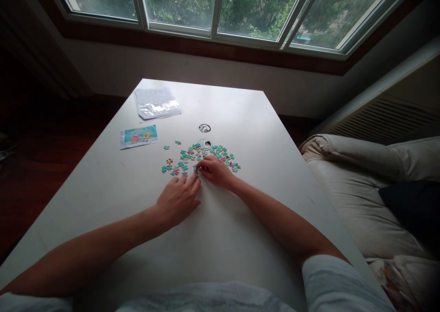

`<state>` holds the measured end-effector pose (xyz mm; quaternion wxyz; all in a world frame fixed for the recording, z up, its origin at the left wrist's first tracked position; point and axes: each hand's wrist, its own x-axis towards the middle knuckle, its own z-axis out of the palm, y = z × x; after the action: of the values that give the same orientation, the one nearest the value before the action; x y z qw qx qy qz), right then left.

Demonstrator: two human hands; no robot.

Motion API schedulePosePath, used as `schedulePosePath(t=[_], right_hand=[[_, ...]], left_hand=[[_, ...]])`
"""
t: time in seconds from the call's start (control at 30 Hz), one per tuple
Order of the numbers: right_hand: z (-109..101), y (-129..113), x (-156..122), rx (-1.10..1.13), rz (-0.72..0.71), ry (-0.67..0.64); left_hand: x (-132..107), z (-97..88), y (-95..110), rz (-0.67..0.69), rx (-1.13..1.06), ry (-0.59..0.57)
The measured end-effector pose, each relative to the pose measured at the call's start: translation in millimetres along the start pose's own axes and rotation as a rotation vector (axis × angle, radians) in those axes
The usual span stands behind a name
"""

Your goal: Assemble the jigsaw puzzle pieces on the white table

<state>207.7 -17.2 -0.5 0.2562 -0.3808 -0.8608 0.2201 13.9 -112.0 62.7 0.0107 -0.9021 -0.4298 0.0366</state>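
Loose, knobbed teal-green and pink jigsaw pieces [188, 155] lie on the flat white bench [247, 128] just beyond both hands, their scatter longest from left to right; the right hand [217, 170] reaches farther in, fingers narrowed at a small teal piece [195, 169], whether gripping I cannot tell; the left hand [178, 197] lies palm down, thumb wide, fingertips at the near edge.

From where I'm standing I can't read a single word or number, as the faint grey marks on the clear plastic packet [158, 104] near the table's [268, 179] far left corner are too small.
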Motion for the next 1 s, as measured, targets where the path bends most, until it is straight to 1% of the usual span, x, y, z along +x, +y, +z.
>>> schedulePosePath(t=[0.37, 0.63, 0.8, 1.0], right_hand=[[-0.5, -0.3, 0.5, -0.023, -0.007, 0.003], [2.2, 2.5, 0.5, -0.028, -0.004, 0.015], [2.2, 3.0, 0.3, -0.031, -0.034, 0.023], [0.1, 6.8, 0.4, -0.047, -0.024, 0.090]], left_hand=[[3.5, 8.0, -2.3, 0.010, 0.043, 0.007], [5.4, 8.4, -1.8, 0.018, 0.049, 0.011], [4.5, 7.9, -1.1, 0.017, 0.053, 0.004], [1.2, 3.8, 1.6, 0.036, 0.043, -0.012]])
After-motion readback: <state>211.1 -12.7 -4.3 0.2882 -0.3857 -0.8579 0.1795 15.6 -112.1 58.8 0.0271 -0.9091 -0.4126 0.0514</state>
